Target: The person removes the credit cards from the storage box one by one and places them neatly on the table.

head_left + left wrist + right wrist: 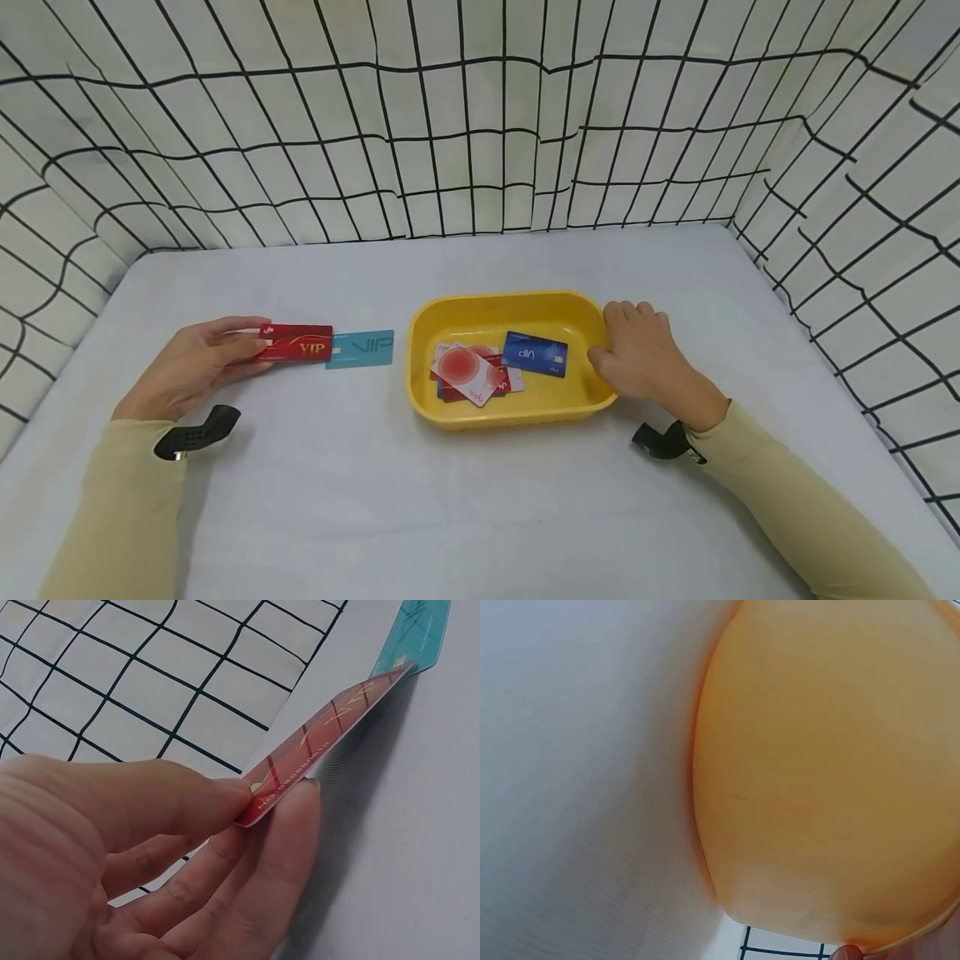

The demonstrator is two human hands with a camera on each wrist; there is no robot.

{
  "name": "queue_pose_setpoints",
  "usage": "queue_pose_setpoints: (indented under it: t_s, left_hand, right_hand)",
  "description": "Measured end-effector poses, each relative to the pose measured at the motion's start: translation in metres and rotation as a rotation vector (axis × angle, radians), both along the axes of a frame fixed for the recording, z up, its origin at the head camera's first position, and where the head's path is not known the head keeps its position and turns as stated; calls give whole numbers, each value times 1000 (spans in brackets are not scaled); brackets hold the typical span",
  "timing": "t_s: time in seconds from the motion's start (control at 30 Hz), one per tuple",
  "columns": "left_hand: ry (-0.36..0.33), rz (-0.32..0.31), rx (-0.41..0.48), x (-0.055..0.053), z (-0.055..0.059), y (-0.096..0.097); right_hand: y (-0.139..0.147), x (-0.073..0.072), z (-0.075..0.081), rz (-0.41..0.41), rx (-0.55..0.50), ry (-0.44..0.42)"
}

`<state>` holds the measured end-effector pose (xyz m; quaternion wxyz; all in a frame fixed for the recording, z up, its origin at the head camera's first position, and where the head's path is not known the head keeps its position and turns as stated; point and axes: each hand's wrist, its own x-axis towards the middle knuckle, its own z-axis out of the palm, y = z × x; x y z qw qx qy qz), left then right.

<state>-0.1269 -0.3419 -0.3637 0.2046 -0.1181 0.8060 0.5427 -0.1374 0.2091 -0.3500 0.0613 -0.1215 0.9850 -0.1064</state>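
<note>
Between thumb and fingers, my left hand [201, 365] pinches the left end of a red VIP card [296, 344]. In the left wrist view this red card [322, 742] is tilted, its far end overlapping a teal VIP card [418, 637] on the white surface. My right hand [647, 354] grips the right rim of a yellow plastic tray [480, 314], thumb on the inner side. Inside the tray lie a blue VIP card [534, 354] and a small pile of cards topped by a white one with a pink circle [465, 372]. The tray's outer wall [825, 765] fills much of the right wrist view.
A white cloth [450, 508] covers the table. Black wire grid panels [465, 133] with white backing stand along the back and both sides. Each wrist wears a black camera mount, one by the left sleeve [198, 432] and one by the right sleeve [663, 440].
</note>
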Motion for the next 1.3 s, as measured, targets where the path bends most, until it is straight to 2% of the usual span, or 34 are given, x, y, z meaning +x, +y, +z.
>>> queue_pose_setpoints:
  t_s: [0.57, 1.0, 1.17, 1.3]
  left_hand:
    - [-14, -15, -103, 6, -4, -4]
    - [-15, -23, -171, 6, 1, -2]
    - [-15, -35, -166, 5, 2, -1]
    - [-22, -56, -204, 4, 4, 0]
  right_hand:
    - [0, 1, 0, 4, 0, 12]
    - [-1, 1, 0, 3, -5, 16]
    - [-1, 1, 0, 2, -8, 16]
    - [0, 1, 0, 0, -8, 13]
